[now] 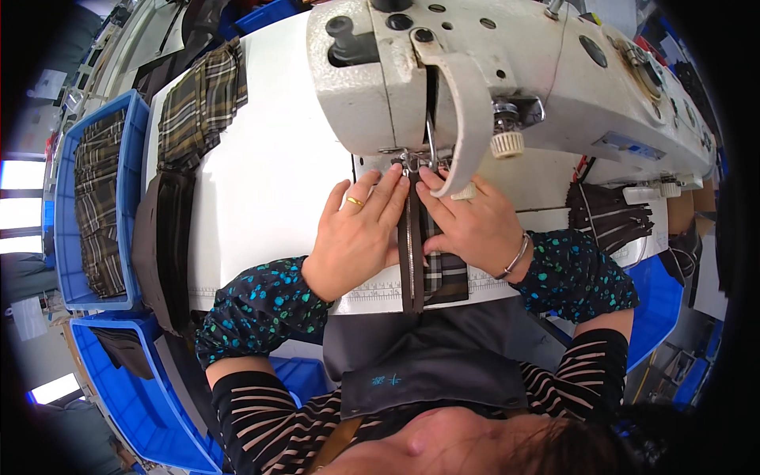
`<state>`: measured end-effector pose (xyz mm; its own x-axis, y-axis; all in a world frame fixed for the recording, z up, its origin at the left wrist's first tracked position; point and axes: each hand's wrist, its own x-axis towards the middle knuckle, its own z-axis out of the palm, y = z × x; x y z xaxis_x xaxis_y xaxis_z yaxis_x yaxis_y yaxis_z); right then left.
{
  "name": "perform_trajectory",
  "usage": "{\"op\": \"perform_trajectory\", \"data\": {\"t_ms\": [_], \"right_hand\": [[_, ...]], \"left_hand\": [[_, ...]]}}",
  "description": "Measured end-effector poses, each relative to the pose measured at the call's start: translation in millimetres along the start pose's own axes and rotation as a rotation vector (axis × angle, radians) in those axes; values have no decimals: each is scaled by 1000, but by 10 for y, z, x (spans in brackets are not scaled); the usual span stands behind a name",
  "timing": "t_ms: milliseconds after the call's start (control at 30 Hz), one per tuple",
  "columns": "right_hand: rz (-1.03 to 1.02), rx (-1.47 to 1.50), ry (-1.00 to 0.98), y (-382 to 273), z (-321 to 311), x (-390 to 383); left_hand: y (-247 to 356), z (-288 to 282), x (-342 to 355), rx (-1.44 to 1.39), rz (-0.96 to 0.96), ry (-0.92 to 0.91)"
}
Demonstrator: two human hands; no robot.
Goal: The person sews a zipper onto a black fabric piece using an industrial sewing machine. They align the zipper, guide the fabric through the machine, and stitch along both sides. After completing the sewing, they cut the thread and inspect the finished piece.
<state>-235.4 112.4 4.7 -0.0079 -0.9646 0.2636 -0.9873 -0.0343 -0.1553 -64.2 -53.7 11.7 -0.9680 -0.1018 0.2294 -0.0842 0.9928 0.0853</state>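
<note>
A dark brown zipper (411,245) with pale metal teeth runs from the presser foot (410,162) of a white sewing machine (356,95) down to the table's front edge. Beneath and to the right of it lies a piece of plaid fabric (446,277). My left hand (354,229), a ring on one finger, lies flat on the zipper's left side, fingertips close to the foot. On the other side my right hand (475,222) rests with fingers stretched over zipper and fabric, partly hidden by the machine's curved guard (467,103). The needle's tip is too small to make out.
Stacked plaid pieces (202,103) and dark folded fabric (165,245) lie along the table's left edge. Beyond stand a blue bin (136,214) of plaid pieces and another blue bin (150,404). At right is a bunch of dark zippers (609,218).
</note>
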Motion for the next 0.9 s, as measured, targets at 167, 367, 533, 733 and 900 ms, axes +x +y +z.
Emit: {"op": "perform_trajectory", "data": {"t_ms": [167, 367, 533, 733, 900], "right_hand": [[-31, -18, 76, -7, 7, 17], [-31, -21, 77, -17, -1, 23], [-21, -21, 58, -21, -8, 10], [17, -6, 49, -34, -10, -12], [27, -14, 62, -2, 5, -4]], "left_hand": [[-10, -7, 4, -7, 8, 3], [-30, -1, 17, -39, 11, -12], [-39, 13, 10, -64, 24, 0], [-61, 16, 41, -104, 43, -21], [-66, 28, 80, -95, 40, -17]]}}
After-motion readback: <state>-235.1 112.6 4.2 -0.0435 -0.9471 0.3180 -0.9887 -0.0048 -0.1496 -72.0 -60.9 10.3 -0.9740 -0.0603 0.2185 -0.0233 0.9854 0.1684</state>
